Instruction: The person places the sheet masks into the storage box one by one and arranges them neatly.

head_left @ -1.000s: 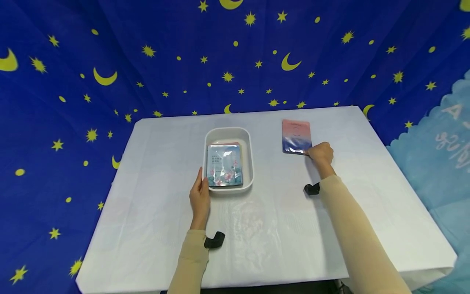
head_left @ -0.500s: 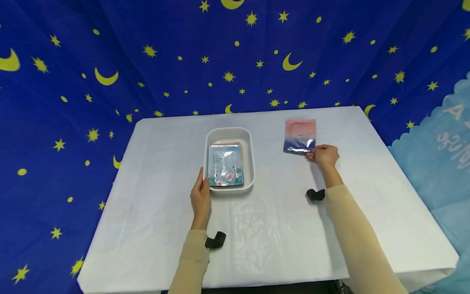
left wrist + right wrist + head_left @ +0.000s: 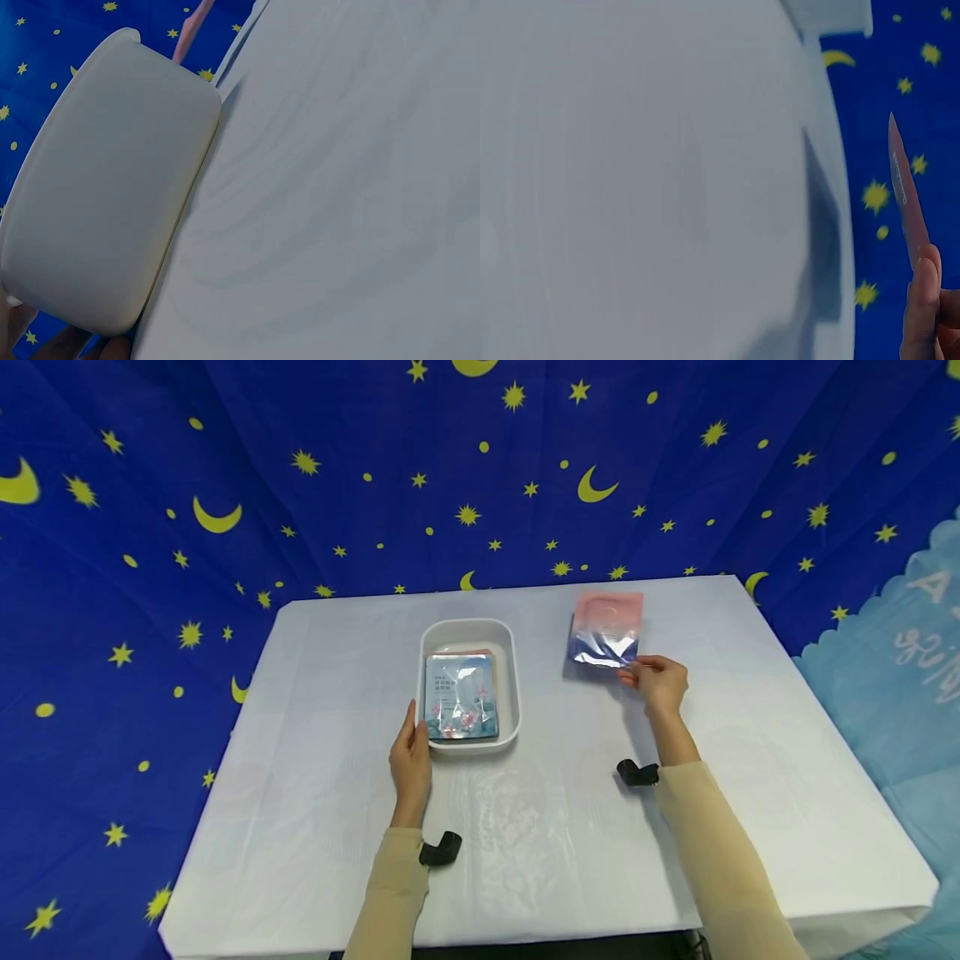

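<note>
A white plastic tub (image 3: 507, 685) stands left of the table's middle. In it lies a light-blue sheet mask packet (image 3: 457, 693) with pink flowers, and a pink edge shows behind it. My left hand (image 3: 410, 772) holds the tub's left side near the front corner; the left wrist view shows fingertips (image 3: 64, 345) at the tub's lower end. My right hand (image 3: 660, 683) pinches the near right corner of a pink-to-blue sheet mask packet (image 3: 609, 627), which tilts up with a shadow under it. The right wrist view has this packet (image 3: 906, 187) nearly edge-on above the thumb.
A white cloth (image 3: 337, 710) covers the table, with its far edge (image 3: 360, 600) against a dark blue curtain (image 3: 337, 510) of moons and stars. A light-blue panel (image 3: 885, 668) hangs at the right. Each wrist wears a black camera mount (image 3: 441, 849).
My right hand has gripped the pink-to-blue packet's corner and raised it off the cloth, shifting it slightly. My left hand and the tub stay in place.
</note>
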Demonstrator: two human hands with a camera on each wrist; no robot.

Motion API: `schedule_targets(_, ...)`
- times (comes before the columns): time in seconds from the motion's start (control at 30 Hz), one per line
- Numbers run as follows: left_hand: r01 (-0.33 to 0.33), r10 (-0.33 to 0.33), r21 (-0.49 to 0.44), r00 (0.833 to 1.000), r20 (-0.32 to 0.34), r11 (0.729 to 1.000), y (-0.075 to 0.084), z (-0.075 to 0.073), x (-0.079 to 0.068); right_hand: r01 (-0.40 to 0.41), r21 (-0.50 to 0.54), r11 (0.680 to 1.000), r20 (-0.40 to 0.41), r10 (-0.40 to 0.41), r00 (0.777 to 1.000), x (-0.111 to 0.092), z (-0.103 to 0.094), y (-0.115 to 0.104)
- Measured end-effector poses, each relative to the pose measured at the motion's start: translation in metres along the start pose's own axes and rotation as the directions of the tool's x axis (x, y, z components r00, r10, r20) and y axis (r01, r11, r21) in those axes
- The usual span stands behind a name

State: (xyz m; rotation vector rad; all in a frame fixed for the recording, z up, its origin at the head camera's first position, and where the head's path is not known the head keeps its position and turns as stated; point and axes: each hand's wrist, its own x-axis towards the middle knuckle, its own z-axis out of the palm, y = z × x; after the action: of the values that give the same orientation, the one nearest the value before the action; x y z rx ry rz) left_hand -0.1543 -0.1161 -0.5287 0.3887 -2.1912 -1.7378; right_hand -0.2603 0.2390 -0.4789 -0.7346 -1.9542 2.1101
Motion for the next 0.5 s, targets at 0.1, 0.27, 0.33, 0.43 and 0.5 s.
schedule_targets(0.1, -0.002, 0.002, -0.004, 1.0, 0.0, 1.0, -0.001, 0.0, 0.0, 0.035, 0.003, 0.999, 0.02, -0.035, 0.999, -0.013, 0.007, -0.001)
schedule_targets(0.27, -0.009, 0.009, -0.004, 1.0, 0.002, 1.0, -0.002, 0.001, 0.001, 0.07, 0.027, 0.997, 0.087, -0.072, 0.994, -0.038, 0.023, -0.005)
schedule_targets(0.33, -0.01, 0.01, -0.004, 1.0, 0.001, 1.0, -0.002, 0.001, 0.001, 0.082, 0.043, 0.996, 0.121, -0.087, 0.989, -0.049, 0.03, -0.006)
schedule_targets(0.43, -0.012, 0.012, -0.005, 1.0, -0.001, 1.0, -0.003, 0.001, 0.001, 0.106, 0.055, 0.993, 0.173, -0.114, 0.978, -0.065, 0.043, -0.004)
schedule_targets(0.5, -0.015, 0.015, -0.005, 1.0, -0.003, 1.0, -0.003, 0.001, 0.001, 0.124, 0.061, 0.99, 0.207, -0.134, 0.969, -0.075, 0.053, -0.001)
